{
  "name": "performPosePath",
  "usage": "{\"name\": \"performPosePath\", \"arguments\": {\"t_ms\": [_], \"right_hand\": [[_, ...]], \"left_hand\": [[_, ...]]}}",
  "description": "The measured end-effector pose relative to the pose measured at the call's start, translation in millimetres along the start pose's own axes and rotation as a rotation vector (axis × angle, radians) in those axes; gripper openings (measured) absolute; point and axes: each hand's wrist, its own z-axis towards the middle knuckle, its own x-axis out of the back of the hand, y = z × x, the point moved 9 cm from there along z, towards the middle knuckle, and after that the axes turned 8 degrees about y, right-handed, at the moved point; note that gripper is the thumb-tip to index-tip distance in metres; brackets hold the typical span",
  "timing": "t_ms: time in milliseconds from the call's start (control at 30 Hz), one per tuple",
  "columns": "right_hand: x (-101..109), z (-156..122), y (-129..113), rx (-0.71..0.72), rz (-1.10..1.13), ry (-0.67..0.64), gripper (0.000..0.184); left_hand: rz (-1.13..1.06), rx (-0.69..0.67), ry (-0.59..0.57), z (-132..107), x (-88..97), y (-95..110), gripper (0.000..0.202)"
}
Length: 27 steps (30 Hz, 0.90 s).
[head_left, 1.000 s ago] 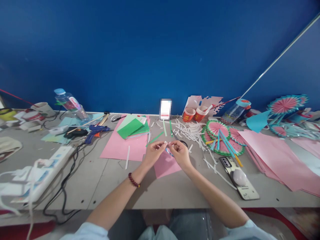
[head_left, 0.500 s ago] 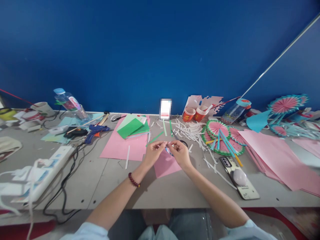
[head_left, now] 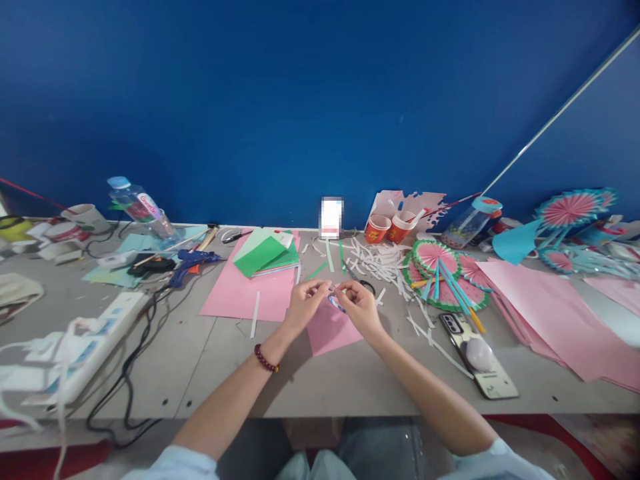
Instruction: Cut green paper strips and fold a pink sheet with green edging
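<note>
My right hand (head_left: 362, 308) is closed on a small blue-and-white ring, which looks like a roll of tape (head_left: 336, 304). My left hand (head_left: 305, 305) meets it from the other side, thumb and forefinger pinched together at the ring's upper edge. Whatever lies between those left fingertips is too small to make out. Beneath both hands lies a pink sheet of paper (head_left: 330, 333), partly covered by them. Just behind my right hand are the dark handles of scissors (head_left: 369, 287), partly hidden. A narrow green paper strip (head_left: 317, 271) lies beyond my left hand.
Pink and green papers (head_left: 260, 257) lie to the left, near a blue glue gun (head_left: 193, 261) and a power strip (head_left: 95, 347). White paper scraps (head_left: 383, 261), red paper cups (head_left: 379, 229), watermelon-patterned paper fans (head_left: 435, 263) and a phone (head_left: 477, 357) are to the right.
My left hand has shifted slightly left, so the fingertips of the two hands are a little farther apart. The ring stays in my right hand.
</note>
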Motion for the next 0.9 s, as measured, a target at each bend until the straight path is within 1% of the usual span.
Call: {"name": "performPosePath", "arguments": {"t_ms": [133, 500, 600, 733, 833, 900], "right_hand": [[-1, 0, 0, 0.015, -0.006, 0.004, 0.026], [-4, -2, -3, -0.009, -0.047, -0.036, 0.029], [-6, -2, 0, -0.024, -0.004, -0.051, 0.030], [-9, -2, 1, -0.080, 0.086, -0.069, 0.035], [-10, -1, 0, -0.106, 0.111, -0.072, 0.037], [-9, -1, 0, -0.094, 0.106, -0.064, 0.036]], "left_hand": [[0.023, -0.015, 0.001, 1, 1.0, 2, 0.031], [0.053, -0.064, 0.001, 1, 2.8, 10, 0.033], [0.009, -0.046, -0.013, 1, 1.6, 9, 0.031], [-0.081, -0.006, -0.054, 2, -2.8, 5, 0.028], [-0.091, -0.023, -0.113, 1, -8.8, 5, 0.025], [-0.067, -0.042, -0.127, 1, -10.5, 5, 0.025]]}}
